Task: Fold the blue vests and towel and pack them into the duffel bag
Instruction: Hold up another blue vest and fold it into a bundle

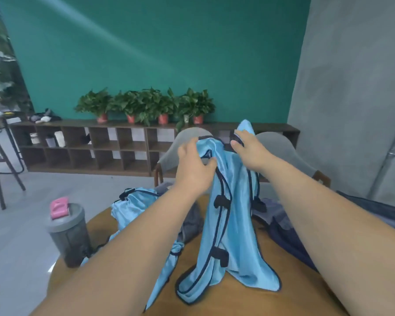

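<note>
Head view: the task is judged to be at an early stage. One light blue vest [229, 201] is held up above the wooden table [283, 283], unfolded, with its lower hem trailing onto the tabletop. A second blue vest [132, 206] is seen lying crumpled on the table to the left, beside a grey shaker bottle [69, 236] with a pink lid. A grey cloth [191, 221], taken to be the towel, lies bunched between the two vests, partly hidden behind the left forearm. The dark blue duffel bag [290, 238] lies on the right side of the table; its inside cannot be made out, and nothing can be seen packed in it. All folding and packing are therefore judged to remain.

The raised vest is gripped at its top by both hands. The left hand [195, 166] is curled round one shoulder section, the fabric being pinched between thumb and fingers. The right hand [249, 149] is closed on the other shoulder at its dark trim, with a tip of blue fabric standing up beyond the fingers. The two hands are held near each other, so the vest hangs gathered rather than spread.
</note>
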`<state>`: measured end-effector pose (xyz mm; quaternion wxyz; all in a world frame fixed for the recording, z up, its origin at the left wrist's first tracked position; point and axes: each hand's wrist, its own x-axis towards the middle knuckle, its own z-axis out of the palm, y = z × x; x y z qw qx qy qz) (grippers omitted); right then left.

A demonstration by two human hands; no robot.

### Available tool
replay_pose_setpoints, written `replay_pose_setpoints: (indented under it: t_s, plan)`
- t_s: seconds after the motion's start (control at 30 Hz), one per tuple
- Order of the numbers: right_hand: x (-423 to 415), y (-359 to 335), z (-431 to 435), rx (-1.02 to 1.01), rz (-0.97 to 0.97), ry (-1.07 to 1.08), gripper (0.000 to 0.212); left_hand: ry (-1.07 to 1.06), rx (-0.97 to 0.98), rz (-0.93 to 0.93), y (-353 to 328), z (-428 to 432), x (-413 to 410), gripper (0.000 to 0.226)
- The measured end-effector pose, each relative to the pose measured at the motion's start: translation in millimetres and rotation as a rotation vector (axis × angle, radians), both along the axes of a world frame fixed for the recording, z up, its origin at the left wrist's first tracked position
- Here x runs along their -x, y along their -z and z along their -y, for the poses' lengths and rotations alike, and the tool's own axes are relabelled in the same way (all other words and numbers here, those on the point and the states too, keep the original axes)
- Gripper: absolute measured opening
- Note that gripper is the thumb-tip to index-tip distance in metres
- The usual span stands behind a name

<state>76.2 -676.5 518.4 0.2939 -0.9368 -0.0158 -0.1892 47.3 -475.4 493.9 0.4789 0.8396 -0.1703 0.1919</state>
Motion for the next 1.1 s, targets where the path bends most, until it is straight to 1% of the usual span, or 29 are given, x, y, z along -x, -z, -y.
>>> replay_pose_setpoints:
  t_s: [0.03, 0.1, 0.2, 0.27, 0.33, 0.37, 0.43, 0.53, 0.6, 0.7, 0.73, 0.8, 0.87, 0.93, 1.0, 1.1]
  plan:
    - [-6, 12, 7, 0.035, -0.054, -0.011, 0.054, -0.017, -0.072, -0.039, 17, -2, -3, 0.067]
    - [0, 55, 13, 0.058, -0.065, -0.019, 0.047, 0.034, -0.193, -0.046, 60, -9, -3, 0.061]
    - [33, 148, 3, 0.044, -0.148, 0.021, 0.047, 0.127, -0.344, -0.072, 139, -16, 14, 0.051]
    - [65, 211, -9, 0.136, -0.196, 0.081, 0.048, 0.144, -0.511, -0.101, 192, -19, 32, 0.056]
    - [101, 257, -28, 0.243, -0.200, 0.121, 0.060, 0.141, -0.732, -0.115, 233, -21, 50, 0.071]
    - [117, 273, -35, 0.276, -0.193, 0.111, 0.066, 0.136, -0.806, -0.113, 249, -22, 56, 0.077]
    - [134, 296, -38, 0.331, -0.206, 0.068, 0.070, 0.115, -0.831, -0.071, 268, -26, 60, 0.079]
    - [132, 298, -15, 0.349, -0.263, 0.056, 0.067, 0.067, -0.706, 0.010, 274, -32, 52, 0.063]
    - [125, 294, 4, 0.395, -0.278, 0.144, 0.060, 0.030, -0.608, 0.017, 272, -36, 46, 0.045]
    - [127, 290, 13, 0.506, -0.222, 0.282, 0.056, -0.032, -0.505, 0.025, 272, -38, 45, 0.026]
    - [131, 293, 10, 0.519, -0.144, 0.295, 0.053, -0.030, -0.454, 0.026, 273, -38, 47, 0.023]
    - [143, 302, 4, 0.514, 0.043, 0.296, 0.045, 0.033, -0.291, -0.014, 271, -36, 53, 0.019]
    - [150, 303, 0, 0.500, 0.159, 0.302, 0.036, 0.096, -0.130, -0.083, 266, -35, 58, 0.016]
    - [153, 303, 1, 0.484, 0.172, 0.350, 0.034, 0.095, -0.003, -0.153, 261, -37, 59, 0.010]
    - [154, 302, 2, 0.431, 0.140, 0.437, 0.029, 0.033, 0.095, -0.195, 260, -43, 59, 0.009]
    - [154, 300, 6, 0.314, 0.089, 0.560, 0.033, -0.072, 0.250, -0.224, 258, -49, 60, 0.011]
